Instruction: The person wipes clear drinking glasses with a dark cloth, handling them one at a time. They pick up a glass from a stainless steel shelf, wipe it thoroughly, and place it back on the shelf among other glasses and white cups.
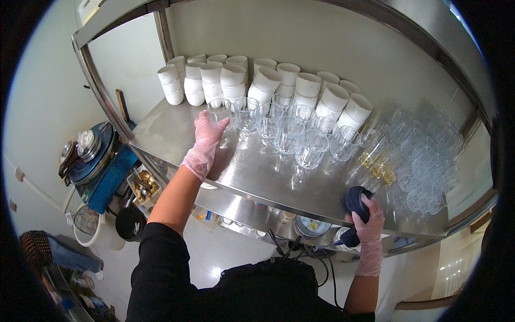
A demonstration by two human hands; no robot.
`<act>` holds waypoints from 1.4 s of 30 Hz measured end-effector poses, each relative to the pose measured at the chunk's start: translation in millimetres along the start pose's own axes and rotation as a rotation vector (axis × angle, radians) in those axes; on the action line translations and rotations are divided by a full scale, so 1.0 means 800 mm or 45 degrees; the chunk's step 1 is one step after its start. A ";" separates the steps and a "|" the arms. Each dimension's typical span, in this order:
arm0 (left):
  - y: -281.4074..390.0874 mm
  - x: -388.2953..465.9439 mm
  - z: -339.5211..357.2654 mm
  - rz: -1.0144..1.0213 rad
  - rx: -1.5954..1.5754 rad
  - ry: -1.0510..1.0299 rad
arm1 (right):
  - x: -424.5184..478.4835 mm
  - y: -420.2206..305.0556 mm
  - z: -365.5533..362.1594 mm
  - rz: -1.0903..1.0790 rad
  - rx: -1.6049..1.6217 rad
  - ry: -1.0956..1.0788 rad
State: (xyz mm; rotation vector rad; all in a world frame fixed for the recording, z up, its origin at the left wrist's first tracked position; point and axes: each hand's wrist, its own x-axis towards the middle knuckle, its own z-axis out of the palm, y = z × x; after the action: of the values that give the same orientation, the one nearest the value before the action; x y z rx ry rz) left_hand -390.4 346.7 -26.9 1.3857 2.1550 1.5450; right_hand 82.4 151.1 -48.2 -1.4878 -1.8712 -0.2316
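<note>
My left hand (208,131), in a pink disposable glove, grips a clear glass tumbler (218,108) at the left end of a group of tumblers on a stainless steel shelf (249,161). My right hand (368,213), gloved the same way, holds a dark blue cloth (357,201) at the shelf's front edge; part of the cloth hangs below the edge. Several more clear tumblers (289,135) stand upright to the right of my left hand. Behind them, stacked white cups (233,76) line the back wall.
Many stacked glasses (426,161) crowd the shelf's right end, beside yellow-based glasses (378,161). Metal posts (100,90) frame the shelf. Below are a patterned plate (313,226), a container of utensils (145,187) and a white bucket (100,235). A person's legs (72,253) show at lower left.
</note>
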 end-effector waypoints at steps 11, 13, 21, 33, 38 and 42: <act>-0.027 0.019 0.017 -0.120 -0.402 -0.161 | 0.005 -0.005 -0.002 -0.036 0.016 -0.001; -0.022 0.015 0.007 -0.204 -0.633 -0.307 | 0.005 -0.006 -0.001 -0.054 0.003 0.003; 0.024 -0.060 -0.002 -0.105 -0.588 -0.126 | 0.011 -0.018 -0.018 0.012 0.027 -0.082; 0.258 -0.302 0.010 0.408 -0.891 -0.948 | 0.021 0.041 -0.067 -0.144 0.261 -0.553; 0.368 -0.329 0.051 0.661 -0.626 -1.076 | 0.006 0.089 -0.086 -0.086 0.266 -0.433; 0.442 -0.350 0.131 0.829 -0.542 -1.060 | 0.003 0.090 -0.086 -0.148 0.250 -0.351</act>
State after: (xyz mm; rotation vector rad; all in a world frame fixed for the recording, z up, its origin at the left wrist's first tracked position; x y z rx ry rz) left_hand 36.0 224.9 108.0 2.1397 0.8825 1.1247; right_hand 176.1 138.0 -17.8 -1.3315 -2.1331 0.1077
